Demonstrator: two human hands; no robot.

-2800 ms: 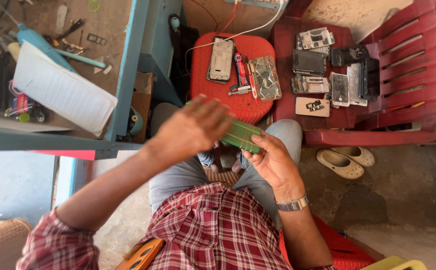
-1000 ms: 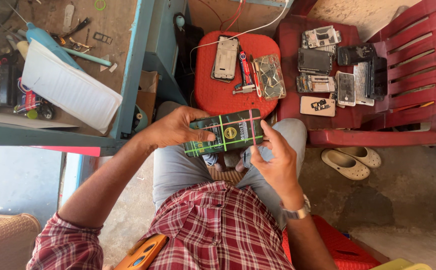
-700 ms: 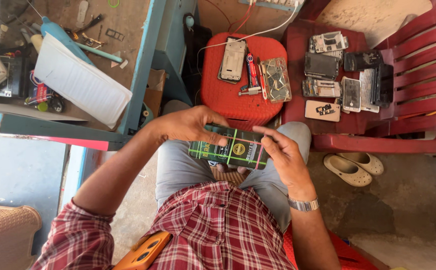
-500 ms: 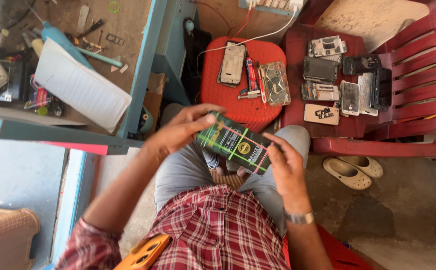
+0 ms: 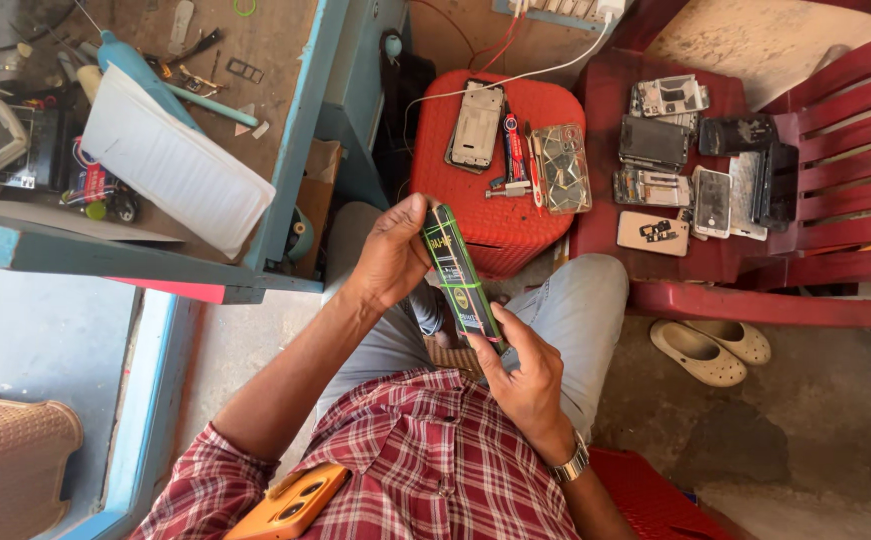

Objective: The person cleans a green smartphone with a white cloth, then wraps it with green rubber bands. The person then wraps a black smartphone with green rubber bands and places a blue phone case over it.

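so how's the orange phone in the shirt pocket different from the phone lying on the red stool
The orange phone sits tucked in the plaid shirt pocket with only its camera end showing; the phone on the red stool lies flat and fully in view. The orange phone looks whole, while the stool phone is grey, looks opened up, and lies against a white cable. Neither the left hand nor the right hand touches them; both hold a green-and-black box.

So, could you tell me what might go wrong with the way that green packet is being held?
The green packet is pinched only at its ends by the left hand and right hand, above the lap; a slipped grip could drop it to the floor. A swing might also knock the parts on the red stool.
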